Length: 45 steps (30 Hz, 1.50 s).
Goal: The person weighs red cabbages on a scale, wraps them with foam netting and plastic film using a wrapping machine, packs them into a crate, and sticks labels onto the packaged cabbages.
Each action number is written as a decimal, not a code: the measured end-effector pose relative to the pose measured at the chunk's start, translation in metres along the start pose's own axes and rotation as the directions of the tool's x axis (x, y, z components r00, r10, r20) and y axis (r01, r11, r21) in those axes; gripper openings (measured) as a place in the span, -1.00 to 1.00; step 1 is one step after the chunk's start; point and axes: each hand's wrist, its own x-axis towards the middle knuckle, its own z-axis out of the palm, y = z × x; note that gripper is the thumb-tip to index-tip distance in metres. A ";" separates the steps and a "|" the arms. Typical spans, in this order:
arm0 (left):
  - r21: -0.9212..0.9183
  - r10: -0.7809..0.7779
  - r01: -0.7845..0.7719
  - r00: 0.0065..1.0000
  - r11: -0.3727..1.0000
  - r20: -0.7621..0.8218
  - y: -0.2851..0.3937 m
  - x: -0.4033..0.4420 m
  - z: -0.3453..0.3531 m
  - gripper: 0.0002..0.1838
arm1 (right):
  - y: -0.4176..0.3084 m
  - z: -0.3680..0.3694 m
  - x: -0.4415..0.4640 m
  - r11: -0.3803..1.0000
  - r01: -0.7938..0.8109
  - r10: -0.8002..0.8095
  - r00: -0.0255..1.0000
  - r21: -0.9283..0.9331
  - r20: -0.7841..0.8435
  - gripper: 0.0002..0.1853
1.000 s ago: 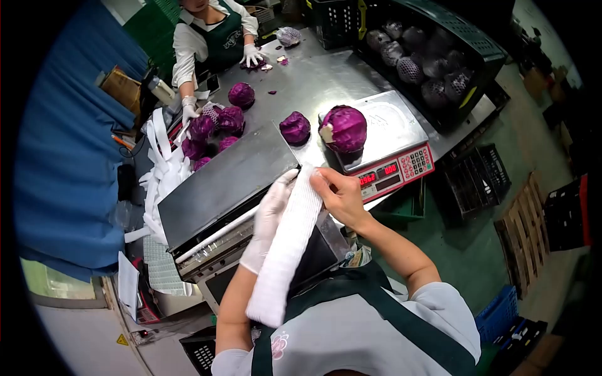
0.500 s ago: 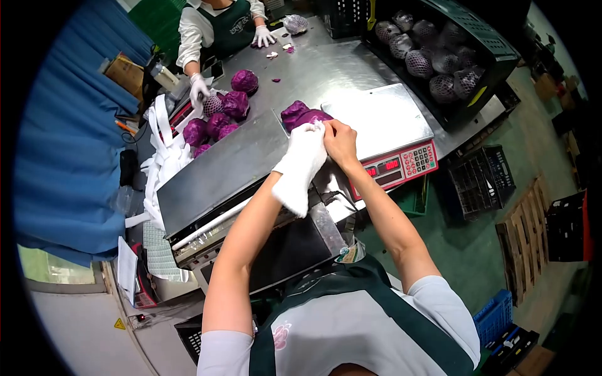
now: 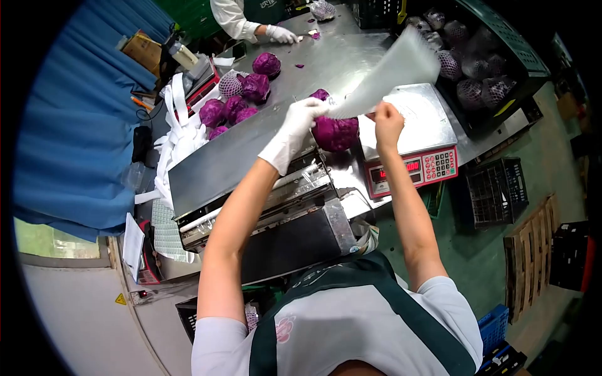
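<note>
My left hand (image 3: 301, 119), in a white glove, is closed on one end of a translucent white net sleeve (image 3: 392, 72), which flares up to the right and is blurred. Bare, with fingers pinched together, my right hand (image 3: 389, 122) appears to grip the sleeve's near edge. Just below the sleeve sits a red cabbage (image 3: 337, 133), between my hands and left of the scale (image 3: 411, 166). A second red cabbage (image 3: 320, 94) peeks out behind the left hand, mostly hidden.
Several red cabbages (image 3: 255, 88) lie at the left, one in netting (image 3: 231, 83). White strips (image 3: 179, 138) pile beside the flat-topped machine (image 3: 232, 150). A dark crate (image 3: 501, 37) holds netted cabbages. Across the table, a co-worker's gloved hand (image 3: 282, 34) holds a knife-like tool.
The white sleeve has swung from hanging over my left wrist to up and right. My hands have moved apart, uncovering the cabbage. The co-worker's hand has left the netted cabbage.
</note>
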 end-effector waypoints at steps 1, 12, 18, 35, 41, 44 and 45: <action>-0.160 0.060 -0.051 0.997 0.986 0.051 0.013 -0.007 -0.002 -0.98 | -0.013 -0.006 0.005 0.955 -0.183 0.184 0.983 0.234 0.018 -0.76; -0.490 0.295 -0.197 0.946 0.849 0.131 0.078 0.005 0.006 -0.80 | -0.077 -0.041 -0.039 0.844 -0.490 0.284 0.753 0.218 0.594 -0.82; 0.321 0.080 -0.191 0.941 0.927 0.329 0.088 -0.021 0.019 -0.80 | -0.020 -0.055 -0.021 0.547 -0.478 0.616 0.786 0.687 0.056 -0.79; 0.914 -0.255 -0.055 0.952 0.401 0.169 0.002 0.101 0.005 -0.40 | 0.056 0.019 -0.065 0.242 -0.822 0.515 0.559 0.516 0.649 -0.35; 0.837 0.280 -0.353 0.927 0.419 0.251 0.069 0.017 -0.002 -0.63 | 0.001 0.004 -0.050 0.452 -0.753 0.534 0.658 0.479 0.531 -0.46; 0.352 0.521 -0.516 0.849 0.781 0.089 0.082 -0.062 -0.026 -0.54 | -0.041 -0.012 -0.059 0.655 -0.571 0.261 0.785 0.495 0.561 -0.50; 0.221 0.604 -0.595 0.796 0.773 0.031 0.077 -0.084 -0.034 -0.51 | -0.054 -0.017 -0.068 0.874 -0.322 0.057 0.811 0.364 0.582 -0.43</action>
